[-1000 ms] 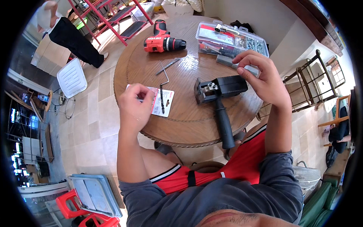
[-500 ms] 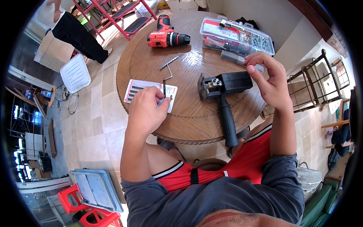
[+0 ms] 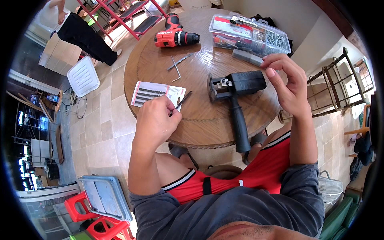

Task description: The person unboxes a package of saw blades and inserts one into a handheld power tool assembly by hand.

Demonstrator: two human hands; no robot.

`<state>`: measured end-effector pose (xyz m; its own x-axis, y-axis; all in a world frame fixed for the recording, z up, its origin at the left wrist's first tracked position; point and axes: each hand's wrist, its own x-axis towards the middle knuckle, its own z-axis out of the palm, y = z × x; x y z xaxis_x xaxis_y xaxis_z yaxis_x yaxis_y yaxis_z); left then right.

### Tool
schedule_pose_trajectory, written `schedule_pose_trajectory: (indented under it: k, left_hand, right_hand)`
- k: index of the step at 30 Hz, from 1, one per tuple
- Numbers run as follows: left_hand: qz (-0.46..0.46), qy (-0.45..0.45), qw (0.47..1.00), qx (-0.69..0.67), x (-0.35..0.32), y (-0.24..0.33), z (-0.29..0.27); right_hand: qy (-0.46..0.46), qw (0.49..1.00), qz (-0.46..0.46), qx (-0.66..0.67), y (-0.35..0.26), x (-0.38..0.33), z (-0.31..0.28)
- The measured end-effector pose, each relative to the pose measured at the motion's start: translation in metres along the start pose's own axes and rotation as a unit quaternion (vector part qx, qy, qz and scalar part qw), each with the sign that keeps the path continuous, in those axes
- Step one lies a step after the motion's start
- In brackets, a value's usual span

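Landmark: a black saw attachment (image 3: 242, 86) with a bare metal front and a long black side handle is lying on the round, brown wooden bench (image 3: 200, 126), its handle reaching over the near edge.
Red drill: a red-and-black cordless drill (image 3: 172, 38) is lying beyond the attachment, to its left.
Case: a clear plastic case (image 3: 240, 45) of screws is sitting beyond the attachment; a grey oblong block (image 3: 246, 57) is lying between them.
Crossed pieces: a thin silvery hex key (image 3: 176, 68) and a silvery toothed blade (image 3: 182, 60) are crossing, left of the attachment and farther off.
Under the blade: a white-and-red blade card (image 3: 150, 93) is lying left of the attachment, partly covered by the left hand.
Dark blade: a slim dark saw blade (image 3: 185, 100) is slanting left of the attachment, its free end pointing rightward and away from the person.
Left hand (image 3: 157, 122): thumb and fingers are pinching the dark blade's near end.
Right hand (image 3: 290, 86): thumb and forefinger are standing apart, holding nothing visible, just beside the attachment's right end.
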<state>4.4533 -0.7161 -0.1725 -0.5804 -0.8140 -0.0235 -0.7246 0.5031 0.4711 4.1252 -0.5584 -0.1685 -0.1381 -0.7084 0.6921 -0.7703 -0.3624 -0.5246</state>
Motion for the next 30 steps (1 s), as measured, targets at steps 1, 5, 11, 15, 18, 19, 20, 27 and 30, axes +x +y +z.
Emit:
schedule_pose_trajectory:
  k: [1,5,11,15,18,19,20,27,30]
  left_hand:
    - [0.004,-0.002,1.000,-0.004,-0.001,0.000,0.000]
    - [0.003,0.002,1.000,-0.010,-0.002,0.000,0.000]
    - [0.062,0.048,0.997,0.004,-0.004,-0.007,0.009]
    - [0.068,0.044,0.996,-0.025,-0.007,-0.003,0.009]
    - [0.080,0.030,0.995,-0.046,-0.007,-0.003,0.007]
    - [0.086,0.024,0.995,-0.051,-0.007,-0.003,0.006]
    - [0.072,0.020,0.993,-0.097,-0.006,-0.006,0.007]
    - [0.080,0.003,0.893,-0.444,0.010,-0.012,0.013]
    - [0.118,0.002,0.836,-0.536,0.016,0.002,0.021]
  right_hand:
    - [0.001,1.000,-0.002,0.000,0.000,0.000,0.000]
    - [0.003,1.000,0.000,-0.005,-0.001,0.001,0.001]
    - [0.008,1.000,-0.006,-0.018,0.001,0.000,-0.001]
    - [0.005,1.000,-0.001,-0.022,0.001,-0.001,0.000]
    - [-0.001,1.000,0.002,-0.020,0.001,-0.001,0.000]
    - [-0.002,1.000,0.004,-0.016,0.001,-0.001,0.000]
    - [-0.002,1.000,0.006,-0.011,0.000,-0.001,0.001]
    - [-0.025,0.999,-0.030,0.000,-0.006,0.004,0.014]
    - [-0.046,0.998,-0.035,-0.004,-0.015,0.007,0.024]
